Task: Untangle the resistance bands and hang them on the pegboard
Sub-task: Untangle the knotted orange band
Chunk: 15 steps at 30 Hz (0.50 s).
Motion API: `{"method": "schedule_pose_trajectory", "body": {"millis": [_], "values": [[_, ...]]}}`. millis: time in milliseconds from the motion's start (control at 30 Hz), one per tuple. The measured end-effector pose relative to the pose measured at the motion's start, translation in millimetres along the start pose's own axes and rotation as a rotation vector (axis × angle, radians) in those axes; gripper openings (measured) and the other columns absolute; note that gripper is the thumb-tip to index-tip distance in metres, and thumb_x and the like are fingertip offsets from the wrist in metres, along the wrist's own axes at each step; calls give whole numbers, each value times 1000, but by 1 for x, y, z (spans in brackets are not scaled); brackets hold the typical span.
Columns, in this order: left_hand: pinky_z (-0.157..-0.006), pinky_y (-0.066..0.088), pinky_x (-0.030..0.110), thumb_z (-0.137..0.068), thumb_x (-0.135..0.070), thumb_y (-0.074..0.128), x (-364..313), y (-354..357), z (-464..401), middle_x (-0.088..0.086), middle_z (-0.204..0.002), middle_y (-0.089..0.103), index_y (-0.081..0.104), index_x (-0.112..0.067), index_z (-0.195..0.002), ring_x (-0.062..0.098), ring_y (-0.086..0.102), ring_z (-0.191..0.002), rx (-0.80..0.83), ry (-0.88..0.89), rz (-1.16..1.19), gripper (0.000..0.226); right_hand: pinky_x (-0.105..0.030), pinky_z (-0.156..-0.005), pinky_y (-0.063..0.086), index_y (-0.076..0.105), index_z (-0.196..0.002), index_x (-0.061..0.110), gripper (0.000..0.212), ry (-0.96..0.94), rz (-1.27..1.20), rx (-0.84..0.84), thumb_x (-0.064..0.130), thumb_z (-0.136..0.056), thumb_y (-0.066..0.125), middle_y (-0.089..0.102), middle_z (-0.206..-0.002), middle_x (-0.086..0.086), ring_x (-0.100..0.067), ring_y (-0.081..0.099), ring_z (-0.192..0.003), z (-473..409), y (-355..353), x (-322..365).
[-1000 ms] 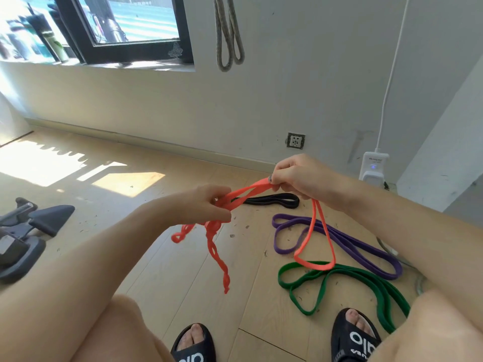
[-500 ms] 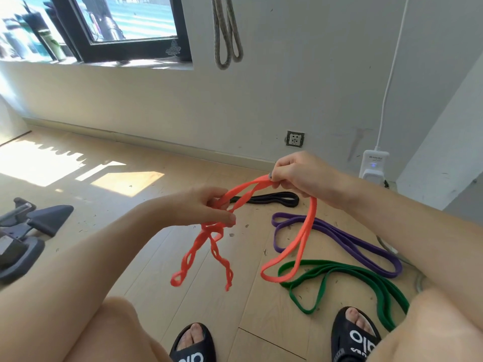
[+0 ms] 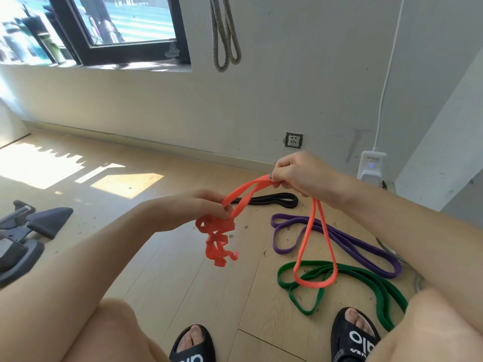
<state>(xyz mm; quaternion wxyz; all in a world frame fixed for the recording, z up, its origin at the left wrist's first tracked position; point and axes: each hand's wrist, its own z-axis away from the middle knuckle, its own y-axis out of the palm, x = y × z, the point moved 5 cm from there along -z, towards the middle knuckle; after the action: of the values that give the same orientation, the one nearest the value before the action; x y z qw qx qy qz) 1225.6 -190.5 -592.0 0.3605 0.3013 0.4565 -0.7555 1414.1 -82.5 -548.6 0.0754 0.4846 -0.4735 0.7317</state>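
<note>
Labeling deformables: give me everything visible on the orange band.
The orange band is a flat, matte, rubbery-looking loop held in the air above the floor. The left hand pinches one part, below which it hangs in a tight twisted clump. Two strands run up to the right hand, which pinches them. From there a long, untwisted loop hangs down in front of the green band; whether they touch cannot be told.

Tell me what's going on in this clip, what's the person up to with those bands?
A seated person is untangling an orange band held up between both hands. The left hand grips the twisted, bunched end, the right hand pinches the other part, and a smooth loop hangs below it. A black band, a purple band and a green band lie on the floor. A grey band hangs on the wall; no pegboard is visible.
</note>
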Motion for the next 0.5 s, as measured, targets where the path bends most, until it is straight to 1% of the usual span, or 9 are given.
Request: {"method": "schedule_pose_trajectory", "body": {"millis": [67,100,167,233,267,333,367,433,500], "values": [[-94,50,36,-89,-30,62,2,0,1,18,-100,68,63,8,-106,22,65,-95,23,-16,50,42,-27,-58,35,74,-81,8,23,-6,16,-10,23,-94,63,55,-64,4,-10,45,-58,0,0,1],[-92,50,36,-90,-29,63,3,1,1,14,-97,68,65,5,-101,25,63,-92,40,-16,55,36,-29,-60,37,74,-79,10,23,-13,32,-15,24,-94,64,57,-66,2,-12,48,-62,0,0,1],[-82,45,34,-97,-20,64,1,5,1,8,-91,66,64,-1,-93,25,51,-80,81,-13,50,19,-35,-67,44,74,-76,14,23,-24,66,-29,25,-94,65,62,-73,-3,-16,53,-71,-1,1,1],[-74,42,31,-99,-14,62,-2,8,2,3,-95,73,61,4,-99,21,45,-73,90,-17,50,18,-37,-72,47,74,-75,16,23,-30,76,-31,26,-94,65,64,-77,-4,-18,56,-76,-1,2,1],[-73,42,30,-99,-15,62,-4,9,2,2,-100,75,61,4,-106,21,45,-72,82,-22,42,20,-37,-72,47,74,-76,16,23,-35,67,-26,26,-94,65,64,-77,-3,-18,56,-76,-1,3,3],[-72,46,30,-99,-20,64,-7,11,1,4,-106,75,65,-5,-114,20,49,-71,64,-29,9,22,-29,-64,41,75,-78,14,23,-35,30,-6,24,-96,65,62,-72,1,-14,53,-69,1,5,5],[-72,48,29,-98,-22,65,-8,12,1,4,-104,75,65,-9,-115,17,53,-70,54,-28,-12,21,-26,-61,37,75,-79,12,24,-29,9,1,24,-97,64,59,-68,3,-11,49,-64,1,6,6],[-70,50,22,-98,-22,65,-9,13,-1,1,-92,75,63,-10,-116,5,59,-65,20,-19,-53,21,-23,-56,33,75,-80,9,24,-9,-23,5,22,-97,63,54,-58,9,-7,43,-54,0,5,6],[-65,48,18,-98,-23,65,-9,13,-4,-3,-82,70,59,-7,-115,3,59,-58,-30,-14,-69,24,-23,-51,31,75,-81,7,25,10,-49,8,22,-96,63,49,-51,12,-6,39,-48,-1,4,4]]}}
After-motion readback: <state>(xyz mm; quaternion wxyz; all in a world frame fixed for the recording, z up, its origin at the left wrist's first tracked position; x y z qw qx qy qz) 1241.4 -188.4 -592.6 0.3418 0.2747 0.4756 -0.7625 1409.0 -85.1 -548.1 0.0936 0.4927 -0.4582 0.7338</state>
